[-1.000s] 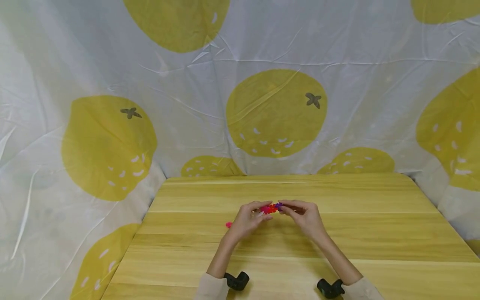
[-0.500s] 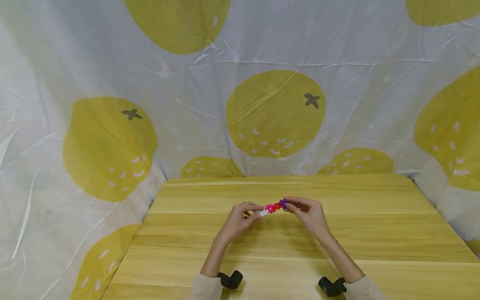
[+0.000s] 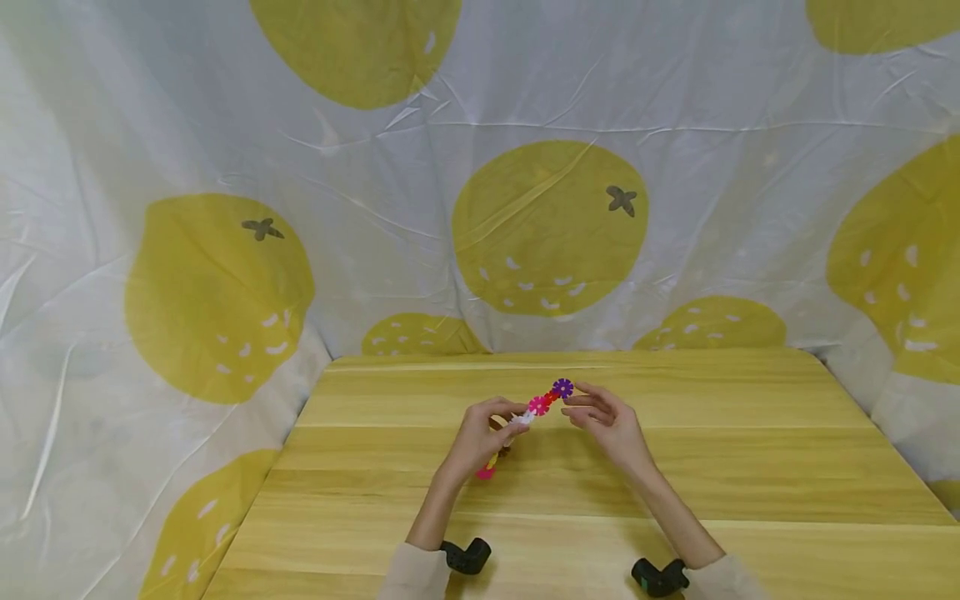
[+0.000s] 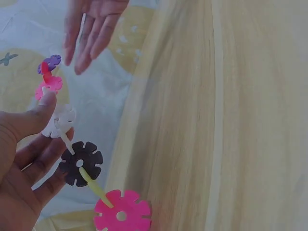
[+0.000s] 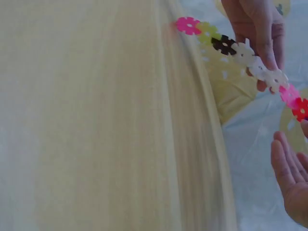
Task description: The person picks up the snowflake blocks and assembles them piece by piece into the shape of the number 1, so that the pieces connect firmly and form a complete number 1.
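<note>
A chain of interlocking snowflake discs (image 3: 538, 406) slants up and to the right above the table. My left hand (image 3: 474, 437) pinches it at its white discs (image 4: 67, 114), between thumb and fingers. Beyond the grip rise a pink, a red and a purple disc (image 3: 562, 388); the purple one forms the upper end. Below the hand hang a dark disc (image 4: 81, 163), a yellow one seen edge-on and a bright pink end disc (image 4: 131, 214). Just right of the purple end, my right hand (image 3: 617, 421) holds nothing, its fingers loosely extended and apart from the chain.
The wooden table (image 3: 750, 467) spreads beneath both hands. Behind and beside it hangs a pale cloth (image 3: 375, 225) printed with yellow fruit. A black wrist device (image 3: 467, 557) sits on the left forearm, and another black device (image 3: 660, 577) on the right.
My right hand has let go of the purple disc and moved slightly away. The chain's purple end has risen, while its pink lower end has come into view under the left hand.
</note>
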Demonstrator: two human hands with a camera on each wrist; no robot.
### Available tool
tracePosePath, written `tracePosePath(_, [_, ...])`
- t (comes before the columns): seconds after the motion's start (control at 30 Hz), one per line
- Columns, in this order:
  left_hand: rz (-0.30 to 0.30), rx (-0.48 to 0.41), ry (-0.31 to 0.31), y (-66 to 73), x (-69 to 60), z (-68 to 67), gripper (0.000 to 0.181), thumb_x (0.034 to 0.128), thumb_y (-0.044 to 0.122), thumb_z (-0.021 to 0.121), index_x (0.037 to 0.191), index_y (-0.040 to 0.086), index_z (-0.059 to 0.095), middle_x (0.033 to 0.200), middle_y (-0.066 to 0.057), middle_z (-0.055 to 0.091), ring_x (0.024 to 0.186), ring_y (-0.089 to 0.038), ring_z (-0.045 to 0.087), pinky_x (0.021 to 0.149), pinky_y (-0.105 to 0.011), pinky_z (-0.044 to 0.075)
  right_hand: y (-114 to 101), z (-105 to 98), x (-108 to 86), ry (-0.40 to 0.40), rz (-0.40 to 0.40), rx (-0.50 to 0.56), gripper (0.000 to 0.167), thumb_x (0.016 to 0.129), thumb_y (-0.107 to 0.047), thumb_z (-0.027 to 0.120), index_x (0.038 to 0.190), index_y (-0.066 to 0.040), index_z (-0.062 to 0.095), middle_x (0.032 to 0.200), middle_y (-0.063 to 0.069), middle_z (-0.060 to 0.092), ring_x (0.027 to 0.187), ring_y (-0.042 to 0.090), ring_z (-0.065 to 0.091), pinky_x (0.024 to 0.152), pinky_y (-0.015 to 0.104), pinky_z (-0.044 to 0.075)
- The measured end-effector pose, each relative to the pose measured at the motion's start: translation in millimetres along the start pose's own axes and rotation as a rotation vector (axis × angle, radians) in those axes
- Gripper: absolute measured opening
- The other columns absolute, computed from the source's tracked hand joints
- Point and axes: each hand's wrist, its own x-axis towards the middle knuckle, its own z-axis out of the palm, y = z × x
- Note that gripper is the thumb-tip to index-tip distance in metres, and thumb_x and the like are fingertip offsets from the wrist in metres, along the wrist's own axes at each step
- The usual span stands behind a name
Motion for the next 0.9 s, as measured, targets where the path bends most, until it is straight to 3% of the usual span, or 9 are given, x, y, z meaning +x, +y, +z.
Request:
tracePosePath(0.13, [-0.035, -0.046, 0.035, 0.3, 2.2, 4.1, 0.026, 0.0942, 0.019, 0.077, 0.119, 0.011, 0.078, 0.112, -0.006, 0.077, 0.097, -0.018, 0.068, 0.079, -0.024, 0.057, 5, 15, -4.6, -0.068, 0.062, -0.078, 0.043, 0.100, -0.009, 0.068, 0.140, 0.003, 0.058, 0.120, 0.029, 0.070, 0.103, 0.024, 0.075, 0.087, 0.025, 0.060])
tracePosePath(0.23, [-0.033, -0.076, 0.059, 1.1, 5.5, 8.9, 0.026, 0.0944, 0.020, 0.077, 0.118, 0.009, 0.078, 0.112, -0.009, 0.078, 0.097, -0.020, 0.070, 0.078, -0.023, 0.058, 4, 27, -7.9, -0.112, 0.055, -0.115, 0.041, 0.098, -0.011, 0.072, 0.136, 0.000, 0.063, 0.114, 0.025, 0.073, 0.101, 0.032, 0.074, 0.084, 0.023, 0.059])
tracePosePath(0.43, [-0.043, -0.108, 0.112, 5.9, 11.6, 17.2, 0.024, 0.0948, 0.015, 0.076, 0.115, 0.003, 0.078, 0.107, -0.013, 0.077, 0.093, -0.021, 0.070, 0.073, -0.021, 0.057, 2, 40, -7.8, -0.103, 0.045, -0.085, 0.049, 0.091, -0.002, 0.077, 0.137, -0.001, 0.062, 0.112, 0.026, 0.073, 0.091, 0.017, 0.075, 0.079, 0.020, 0.058])
tracePosePath(0.53, [-0.047, -0.144, 0.119, 9.1, 13.1, 20.0, 0.024, 0.0953, 0.012, 0.075, 0.116, 0.000, 0.077, 0.108, -0.018, 0.077, 0.092, -0.025, 0.071, 0.072, -0.018, 0.056, 2, 42, -7.0, -0.059, 0.037, -0.101, 0.048, 0.089, -0.003, 0.079, 0.135, -0.003, 0.064, 0.108, 0.024, 0.073, 0.087, 0.016, 0.075, 0.075, 0.020, 0.058])
tracePosePath(0.7, [-0.062, -0.227, 0.070, 9.8, 13.3, 23.8, 0.032, 0.0977, 0.007, 0.071, 0.127, -0.004, 0.070, 0.122, -0.023, 0.072, 0.104, -0.032, 0.070, 0.075, -0.016, 0.057, 2, 44, -4.6, 0.044, 0.051, -0.134, 0.042, 0.089, -0.011, 0.082, 0.129, -0.007, 0.070, 0.100, 0.018, 0.073, 0.082, 0.012, 0.072, 0.070, 0.020, 0.055])
tracePosePath(0.9, [-0.020, -0.349, -0.075, 8.2, 9.1, 22.3, 0.060, 0.0978, -0.008, 0.062, 0.154, -0.001, 0.044, 0.138, -0.030, 0.060, 0.117, -0.041, 0.066, 0.088, -0.023, 0.059, 3, 37, -2.3, 0.091, 0.038, -0.134, 0.031, 0.091, -0.004, 0.078, 0.122, -0.005, 0.074, 0.099, 0.019, 0.072, 0.080, 0.008, 0.071, 0.073, 0.022, 0.059])
